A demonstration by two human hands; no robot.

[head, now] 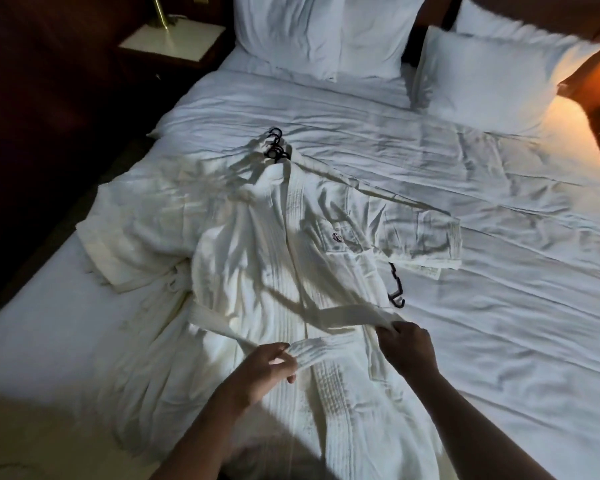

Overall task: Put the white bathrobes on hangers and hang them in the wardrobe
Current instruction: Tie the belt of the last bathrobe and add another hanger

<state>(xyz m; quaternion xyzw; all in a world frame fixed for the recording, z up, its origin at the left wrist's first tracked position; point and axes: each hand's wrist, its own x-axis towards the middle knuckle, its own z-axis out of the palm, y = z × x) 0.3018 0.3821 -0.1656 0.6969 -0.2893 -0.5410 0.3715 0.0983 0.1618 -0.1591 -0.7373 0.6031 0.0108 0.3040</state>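
Dim hotel room. A big bed (465, 306) w/ white sheets fills the view, pillows (326, 32) at the top, a small desk (174, 39) w/ a lamp (161, 12) at the far left.

The top robe (257, 237) lies flat on the bed, front up, collar toward the pillows. Black hanger hooks (276, 147) poke out at its collar, more than 1, so it looks to be on a hanger already. A 2nd, fluffier robe (129, 223) peeks out from under it on the left. A loose black hanger (395, 282) lies just beside the right sleeve.

The left hand (267, 368) pinches 1 end of the belt (343, 311); its fingers (284, 358) are curled on it. The right hand (409, 348) grips the other end, fingers (388, 329) closed round the cloth. Prob. the belt is about to be tied.

How it will handle: the robe is soft and floppy, thick, a bit heavy for cloth. It won't break. It can slide off a hanger, so a tied belt should help keep it shut. To lift it, take the hooks at the collar, not the cloth, & hold it high so the long hem does not drag.
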